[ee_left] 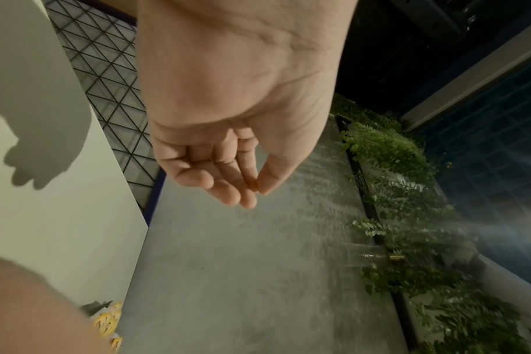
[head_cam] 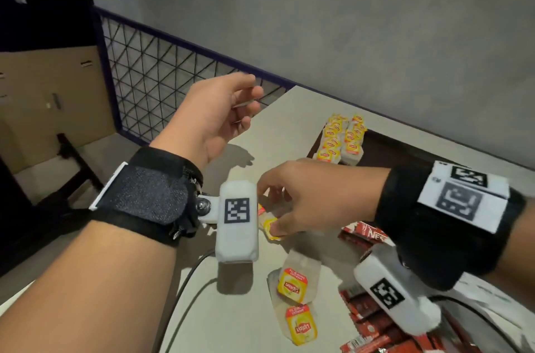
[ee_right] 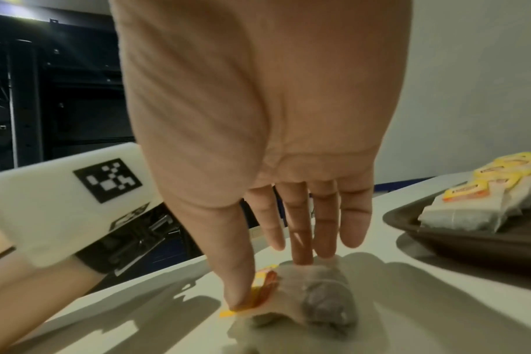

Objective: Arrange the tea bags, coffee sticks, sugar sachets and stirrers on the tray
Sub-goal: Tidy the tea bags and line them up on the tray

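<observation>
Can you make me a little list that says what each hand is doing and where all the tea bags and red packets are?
left hand: raised above the table edge, fingers loosely curled, holds nothing
right hand: thumb and fingers reach down onto a tea bag on the table
loose tea bags: two more lie on the table, nearer the person
tea bags on tray: stacked in two rows on the dark tray
coffee sticks: red pile on the table, under the right wrist
stirrers, sugar sachets: cannot tell
</observation>
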Demonstrator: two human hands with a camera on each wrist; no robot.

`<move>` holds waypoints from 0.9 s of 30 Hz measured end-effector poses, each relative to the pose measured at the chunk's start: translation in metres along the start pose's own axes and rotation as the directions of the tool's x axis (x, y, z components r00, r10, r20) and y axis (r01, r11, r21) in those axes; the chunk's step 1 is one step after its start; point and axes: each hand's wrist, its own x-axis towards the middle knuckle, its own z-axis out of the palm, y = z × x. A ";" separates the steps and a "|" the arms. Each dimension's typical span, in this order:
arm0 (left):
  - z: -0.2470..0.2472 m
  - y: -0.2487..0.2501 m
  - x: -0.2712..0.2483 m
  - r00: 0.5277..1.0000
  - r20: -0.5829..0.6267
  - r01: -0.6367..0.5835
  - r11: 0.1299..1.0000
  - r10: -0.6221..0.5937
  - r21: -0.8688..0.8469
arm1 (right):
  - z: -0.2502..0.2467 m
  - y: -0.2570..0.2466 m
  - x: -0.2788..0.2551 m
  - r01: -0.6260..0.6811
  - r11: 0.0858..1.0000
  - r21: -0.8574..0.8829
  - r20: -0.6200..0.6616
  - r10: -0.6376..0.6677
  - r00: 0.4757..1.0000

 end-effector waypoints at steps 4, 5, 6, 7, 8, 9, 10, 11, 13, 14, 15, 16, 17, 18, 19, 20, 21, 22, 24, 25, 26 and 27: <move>-0.002 0.001 0.001 1.000 -0.023 0.004 1.000 -0.004 -0.021 | 0.010 -0.007 0.004 -0.069 0.997 0.022 0.020 0.069 0.997; -0.002 0.001 0.001 1.000 -0.024 0.004 1.000 -0.005 -0.021 | 0.011 -0.007 0.005 -0.084 0.996 0.037 0.013 0.083 0.996; -0.001 0.001 0.001 1.000 -0.022 0.005 1.000 -0.006 -0.020 | 0.012 -0.008 0.005 -0.097 0.994 0.055 0.003 0.097 0.995; -0.002 0.001 0.001 1.000 -0.021 0.005 1.000 -0.006 -0.018 | 0.012 -0.008 0.005 -0.109 0.991 0.076 -0.003 0.110 0.994; -0.001 0.000 0.001 1.000 -0.021 0.005 1.000 -0.005 -0.015 | 0.012 -0.008 0.004 -0.118 0.987 0.106 -0.003 0.120 0.993; -0.001 0.000 0.001 1.000 -0.022 0.004 1.000 -0.004 -0.010 | 0.012 -0.007 0.003 -0.121 0.982 0.143 -0.001 0.123 0.992; 0.001 0.000 0.000 1.000 -0.021 0.003 1.000 -0.003 -0.005 | 0.012 -0.007 0.002 -0.120 0.975 0.185 0.001 0.122 0.993; 0.002 0.000 0.000 1.000 -0.016 0.001 1.000 -0.001 0.002 | 0.011 -0.005 0.000 -0.116 0.967 0.228 -0.001 0.119 0.993; 0.007 -0.002 -0.003 1.000 0.000 -0.002 1.000 0.002 0.023 | 0.008 0.000 -0.005 -0.104 0.949 0.299 -0.033 0.120 0.992; 0.009 -0.003 -0.005 1.000 0.011 0.001 0.999 -0.001 0.037 | 0.005 0.005 -0.009 -0.101 0.938 0.331 -0.065 0.129 0.990; 0.012 -0.005 -0.007 1.000 0.028 0.007 0.999 -0.009 0.054 | 0.003 0.009 -0.013 -0.095 0.921 0.378 -0.103 0.144 0.984; 0.015 -0.006 -0.009 0.998 0.053 0.019 0.997 -0.023 0.074 | 0.000 0.014 -0.018 -0.077 0.888 0.452 -0.149 0.160 0.976; 0.018 -0.007 -0.012 0.995 0.091 0.040 0.995 -0.048 0.096 | -0.001 0.018 -0.024 -0.037 0.829 0.558 -0.203 0.179 0.963; 0.022 -0.007 -0.015 0.987 0.137 0.069 0.991 -0.085 0.116 | -0.002 0.023 -0.031 0.021 0.738 0.674 -0.256 0.207 0.944; 0.026 -0.008 -0.018 0.974 0.187 0.106 0.985 -0.130 0.134 | -0.003 0.027 -0.040 0.087 0.627 0.774 -0.297 0.238 0.925; 0.030 -0.009 -0.022 0.955 0.238 0.143 0.978 -0.176 0.151 | -0.003 0.031 -0.049 0.153 0.522 0.839 -0.331 0.265 0.906; 0.034 -0.010 -0.026 0.933 0.289 0.169 0.971 -0.213 0.169 | -0.003 0.036 -0.058 0.210 0.446 0.870 -0.362 0.289 0.886; 0.038 -0.012 -0.031 0.910 0.340 0.181 0.965 -0.237 0.190 | -0.003 0.040 -0.067 0.253 0.397 0.882 -0.389 0.312 0.867; 0.049 -0.015 -0.041 0.870 0.428 0.154 0.960 -0.243 0.233 | -0.001 0.048 -0.083 0.320 0.334 0.886 -0.434 0.358 0.827; 0.054 -0.018 -0.047 0.855 0.463 0.127 0.961 -0.232 0.247 | -0.001 0.051 -0.089 0.348 0.309 0.885 -0.450 0.378 0.809; 0.059 -0.021 -0.052 0.842 0.494 0.103 0.963 -0.218 0.250 | 0.000 0.053 -0.096 0.370 0.291 0.882 -0.463 0.391 0.796; 0.064 -0.025 -0.057 0.830 0.519 0.085 0.966 -0.204 0.244 | 0.001 0.055 -0.101 0.385 0.282 0.879 -0.473 0.398 0.786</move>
